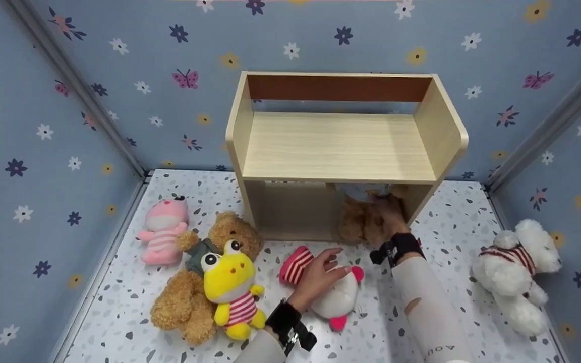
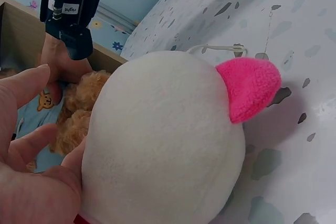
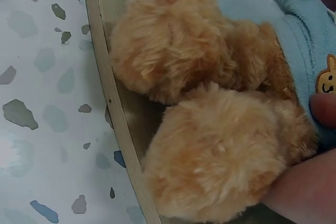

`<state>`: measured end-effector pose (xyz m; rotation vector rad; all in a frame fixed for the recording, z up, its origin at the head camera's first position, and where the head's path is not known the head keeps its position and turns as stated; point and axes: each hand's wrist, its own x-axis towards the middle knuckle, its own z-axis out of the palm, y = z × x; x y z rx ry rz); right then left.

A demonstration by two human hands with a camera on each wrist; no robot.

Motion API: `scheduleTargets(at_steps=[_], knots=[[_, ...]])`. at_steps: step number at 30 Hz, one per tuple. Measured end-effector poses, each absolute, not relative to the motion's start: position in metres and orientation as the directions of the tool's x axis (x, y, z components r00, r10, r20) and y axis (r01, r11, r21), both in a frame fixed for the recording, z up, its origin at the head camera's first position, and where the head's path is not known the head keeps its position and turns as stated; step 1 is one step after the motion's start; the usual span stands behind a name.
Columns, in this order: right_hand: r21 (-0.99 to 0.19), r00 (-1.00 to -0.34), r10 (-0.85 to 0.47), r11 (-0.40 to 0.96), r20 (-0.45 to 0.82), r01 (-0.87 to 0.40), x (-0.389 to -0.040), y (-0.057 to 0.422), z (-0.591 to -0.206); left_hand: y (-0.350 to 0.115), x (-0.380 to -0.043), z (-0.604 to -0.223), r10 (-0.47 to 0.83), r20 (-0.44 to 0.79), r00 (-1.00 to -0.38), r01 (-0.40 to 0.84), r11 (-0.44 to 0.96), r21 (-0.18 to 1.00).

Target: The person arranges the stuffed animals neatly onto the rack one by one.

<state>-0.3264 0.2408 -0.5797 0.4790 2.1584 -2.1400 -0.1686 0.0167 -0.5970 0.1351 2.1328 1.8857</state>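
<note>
A brown teddy bear (image 3: 210,150) in a light blue shirt sits in the right side of the shelf's lower compartment, feet toward the front. My right hand (image 1: 390,214) reaches inside and holds its body, with a fingertip against the shirt near a small bear patch (image 3: 328,74). The bear's head is mostly hidden under the upper board. My left hand (image 1: 317,280) is at a white plush toy (image 1: 338,297) with pink ends and a red-striped part, lying on the floor in front of the shelf. Its fingers are spread and one touches the toy's side (image 2: 163,135).
The wooden shelf (image 1: 338,146) stands against the flowered back wall. Left of it lie a pink plush toy (image 1: 165,232), a large brown teddy bear (image 1: 184,302) and a yellow frog plush (image 1: 230,282). A white plush bear (image 1: 510,275) lies by the right wall.
</note>
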Motion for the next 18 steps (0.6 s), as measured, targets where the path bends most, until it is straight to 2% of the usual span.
scheduleTargets(at_steps=[9, 11, 14, 16, 18], knots=[[-0.951, -0.944, 0.170, 0.081, -0.283, 0.300, -0.333, 0.240, -0.584, 0.018, -0.166, -0.599, 0.220, -0.180, -0.959, -0.142, 0.177, 0.974], [-0.953, -0.945, 0.131, -0.012, -0.300, 0.301, -0.331, 0.238, -0.582, 0.018, -0.166, -0.599, 0.216, -0.185, -0.959, -0.148, 0.177, 0.973], [-0.927, -0.947, 0.035, -0.221, -0.319, 0.304, -0.323, 0.234, -0.577, 0.019, -0.166, -0.598, 0.215, -0.187, -0.958, -0.152, 0.170, 0.974], [-0.903, -0.948, -0.003, -0.303, -0.318, 0.304, -0.323, 0.232, -0.578, 0.018, -0.166, -0.598, 0.218, -0.188, -0.958, -0.153, 0.167, 0.974], [-0.936, -0.954, 0.017, -0.201, -0.298, 0.289, -0.325, 0.232, -0.584, 0.017, -0.166, -0.598, 0.221, -0.189, -0.957, -0.154, 0.163, 0.974]])
